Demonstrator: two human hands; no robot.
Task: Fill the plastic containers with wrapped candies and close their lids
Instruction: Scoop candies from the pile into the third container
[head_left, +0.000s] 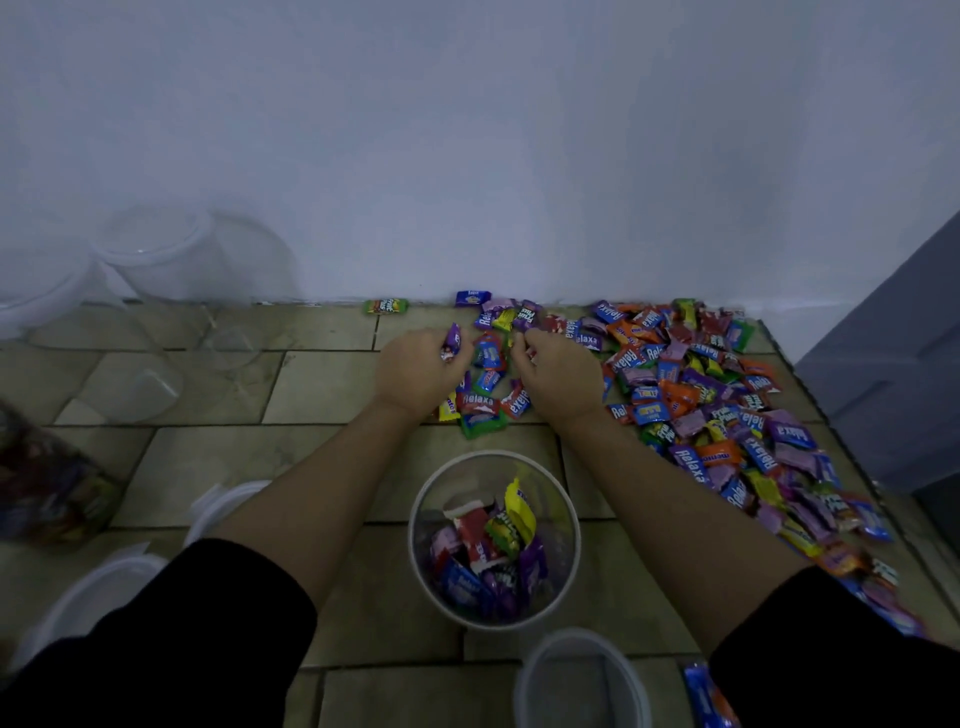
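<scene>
Wrapped candies (727, 405), small glossy pillows of crinkled film in purple, blue, orange, green and yellow, lie on the floor, most of them heaped to the right.

At the far left a filled container (47, 478) of clear plastic shows a blurred mass of colour through its wall. Behind it, against the wall, stand empty containers (156, 249), round and nearly transparent. Nearer the camera lie pale, round lids (88, 597) with raised rims.

The left hand (421, 366) has its fingers curled around a purple candy (453, 340), the wrapper end poking out past the thumb. A small cluster of sweets (485, 384) lies between the two hands. Below them, between the forearms, stands the open container (415, 519), a round clear tub with a whitish rim, its bottom covered with candies and its lid off. The right hand (558, 369) rests knuckles-up on the edge of the heap, fingers curled under; whether they pinch a sweet I cannot tell. A second clear tub (582, 680) sits at the bottom edge, just right of the first. Both forearms are bare, with black sleeves (218, 623) above the elbows.

The floor (322, 384) is matt beige rectangular tile with dark grout lines. It meets a smooth, pale wall (467, 130); a grey panelled door (893, 364) closes the right side.
</scene>
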